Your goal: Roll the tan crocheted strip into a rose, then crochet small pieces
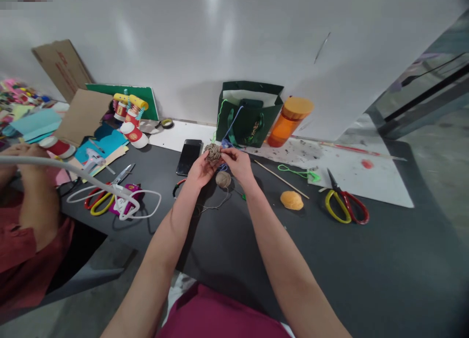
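Twine-wrapped ball (212, 152) is held above the worktop (293, 250), near the middle of the view, between the person's two hands. It is cupped from below by the left hand (199, 172) and pressed from the side by the right hand (238, 163); the fingers of both hands are closed on it. A second ball of jute twine (223, 179) is seen just below the hands, with a loose strand (214, 207) trailing from it across the worktop. A black smartphone (188, 157) lies just left of the hands. To the right lie a wooden stick (281, 179), an orange lump (291, 200) of undetermined material and red-and-yellow scissors (346, 205). A green paper bag (252, 128) and an orange lidded bottle (289, 122) stand beyond the hands. At far left, a co-worker's hands (25, 156) and red sleeve (47, 245) are seen behind a white cable (69, 168), near a hot glue gun (93, 161).
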Demonstrator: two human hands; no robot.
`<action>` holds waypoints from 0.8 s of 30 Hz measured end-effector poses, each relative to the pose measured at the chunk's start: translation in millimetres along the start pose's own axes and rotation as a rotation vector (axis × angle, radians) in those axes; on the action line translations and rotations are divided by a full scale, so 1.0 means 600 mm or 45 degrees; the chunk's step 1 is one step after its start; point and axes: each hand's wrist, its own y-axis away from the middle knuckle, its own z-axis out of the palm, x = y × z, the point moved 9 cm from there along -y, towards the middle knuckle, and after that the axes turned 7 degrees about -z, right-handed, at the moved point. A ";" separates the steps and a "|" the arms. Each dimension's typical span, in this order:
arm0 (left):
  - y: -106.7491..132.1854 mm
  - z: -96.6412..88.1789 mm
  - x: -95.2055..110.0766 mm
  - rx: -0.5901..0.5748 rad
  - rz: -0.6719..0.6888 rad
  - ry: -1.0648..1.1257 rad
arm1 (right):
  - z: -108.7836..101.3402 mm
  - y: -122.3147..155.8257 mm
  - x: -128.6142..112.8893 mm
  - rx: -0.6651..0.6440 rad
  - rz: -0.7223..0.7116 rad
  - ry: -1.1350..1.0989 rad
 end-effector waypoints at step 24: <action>-0.004 -0.012 0.012 0.010 0.091 -0.113 | -0.010 0.004 0.007 0.042 0.081 -0.078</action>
